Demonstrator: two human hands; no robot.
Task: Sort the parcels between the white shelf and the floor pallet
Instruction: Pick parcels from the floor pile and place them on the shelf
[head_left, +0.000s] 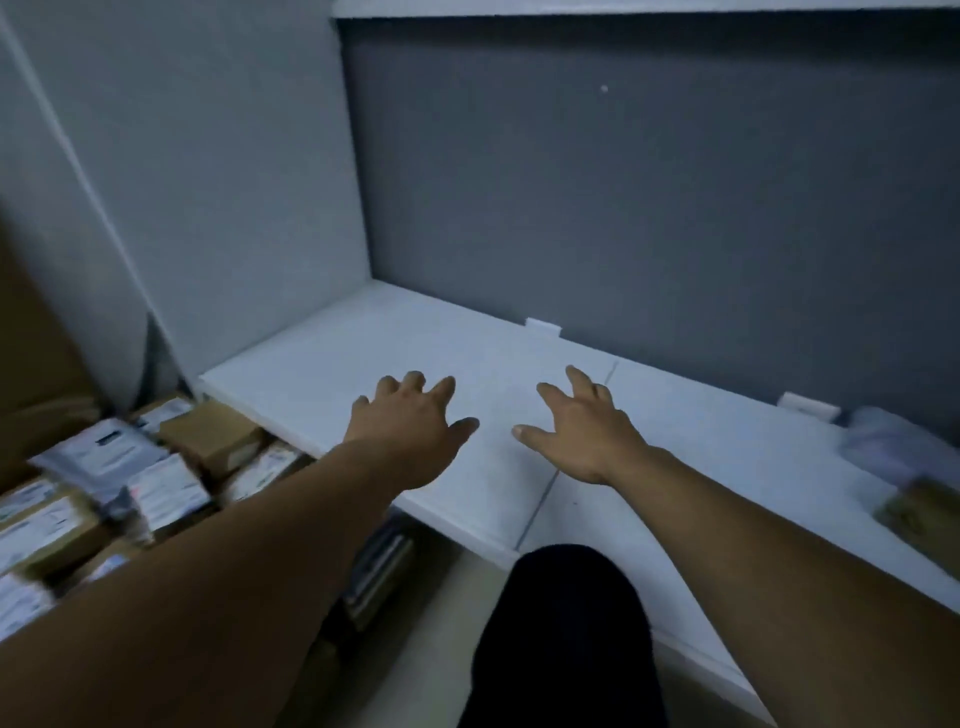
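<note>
Parcels (119, 483) heaped low on the left, brown boxes and grey bags with white labels, down below the shelf (322, 358) edge. Two more sit on the shelf at far right: a pale bag (883, 441), blurred, and a brown box (924, 512) just in front of it. Both hands are out over the bare white board, palms down. Left hand (405, 431): fingers spread wide, holding nothing. Right hand (582, 431): same, splayed and empty. Touching the board or just above it, can't tell. Grey panel (623, 182) behind; a dark leg (566, 623) at the bottom.
</note>
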